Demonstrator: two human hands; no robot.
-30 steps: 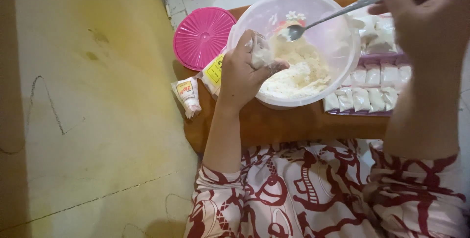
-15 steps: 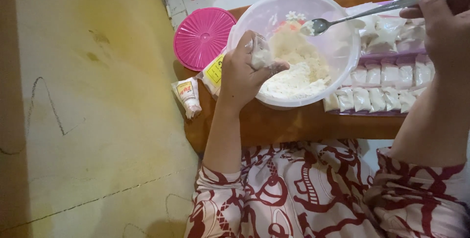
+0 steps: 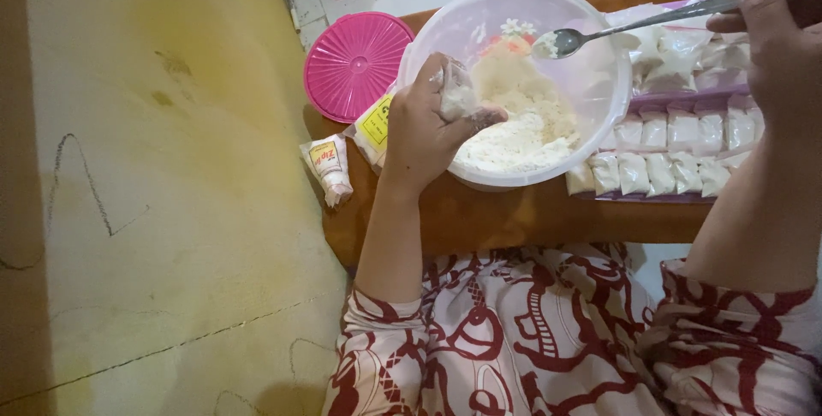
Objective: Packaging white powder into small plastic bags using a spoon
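The left hand [image 3: 428,129] is closed around a small clear plastic bag [image 3: 456,95], gripping it at the near rim of a translucent plastic bowl [image 3: 599,99]. The bag appears partly filled with white powder; how full it is cannot be told. The bowl rests on a brown low table [image 3: 514,215] and contains a heap of white powder [image 3: 522,121].

The right hand [image 3: 783,35] is closed on the handle of a metal spoon [image 3: 565,41], pinching it at the far end. The spoon's head hangs over the bowl's interior, above the powder, carrying a little white powder.

To the right of the bowl, rows of filled small white packets [image 3: 664,155] lie on a tray, just beside the bowl's wall. A round pink lid [image 3: 355,65] lies left of the bowl, at the table's edge. A pack of small bags with a yellow label [image 3: 374,125] sits under the left hand's wrist side, and a second, smaller pack [image 3: 328,168] lies on the yellow floor [image 3: 154,210] just beside the table.
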